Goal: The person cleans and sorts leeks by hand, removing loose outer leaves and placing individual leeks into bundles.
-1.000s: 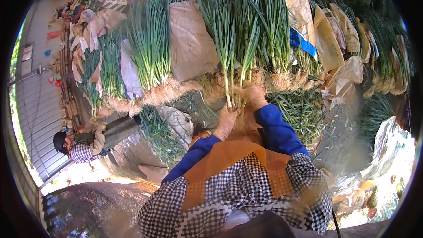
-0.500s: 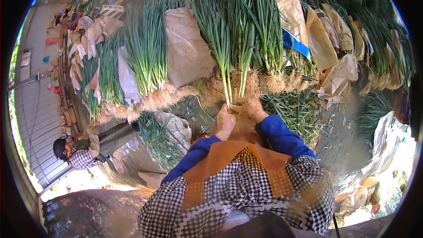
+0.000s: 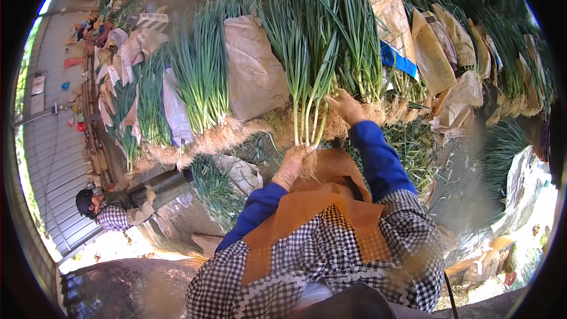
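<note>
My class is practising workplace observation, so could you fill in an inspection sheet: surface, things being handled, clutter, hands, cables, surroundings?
Surface: grey-brown floor, partly strewn with loose green leaves.
Things handled: several long green onion stalks, pale toward their stringy roots.
Clutter: a tan sack beside a thick onion bundle.
Hands: left hand grips the stalks near the roots; right hand reaches farther forward; whether it holds anything is unclear.
Cables: one thin dark cord or strap, lower right.
Surroundings: another person at left, near grey ribbed panels.
</note>
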A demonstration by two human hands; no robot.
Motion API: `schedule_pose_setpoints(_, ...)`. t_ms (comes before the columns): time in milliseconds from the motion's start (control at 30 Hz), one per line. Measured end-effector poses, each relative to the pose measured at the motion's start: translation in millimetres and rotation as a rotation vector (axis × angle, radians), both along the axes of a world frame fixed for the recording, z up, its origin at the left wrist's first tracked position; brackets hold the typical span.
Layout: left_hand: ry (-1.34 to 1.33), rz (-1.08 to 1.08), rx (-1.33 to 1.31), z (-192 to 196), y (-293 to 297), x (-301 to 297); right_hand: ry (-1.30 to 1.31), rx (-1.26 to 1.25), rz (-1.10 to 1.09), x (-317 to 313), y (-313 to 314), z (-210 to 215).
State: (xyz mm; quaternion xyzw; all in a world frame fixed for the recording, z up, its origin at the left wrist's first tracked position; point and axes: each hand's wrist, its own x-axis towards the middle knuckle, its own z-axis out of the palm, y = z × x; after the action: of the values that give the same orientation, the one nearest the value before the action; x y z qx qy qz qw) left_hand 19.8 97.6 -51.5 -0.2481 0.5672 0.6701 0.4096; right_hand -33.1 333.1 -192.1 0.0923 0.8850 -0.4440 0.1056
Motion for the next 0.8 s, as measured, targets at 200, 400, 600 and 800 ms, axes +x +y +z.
schedule_pose_setpoints(200, 0.253, 0.130, -0.248, -7, -26, 10, -0.260, -0.176, 0.454, 20, -41, 160)
schedule_pose_setpoints(400, 0.096, 0.133, -0.105, -25, -36, 8, -0.729, 0.108, 0.537, 127, 34, 125)
schedule_pose_setpoints(600, -0.101, 0.263, 0.089, 7, -34, 2, -0.304, -0.514, -0.176, 7, -38, 91)
schedule_pose_setpoints(800, -0.135, 0.242, 0.149, 52, -34, -21, -0.174, -0.887, -0.609, -28, -56, 6)
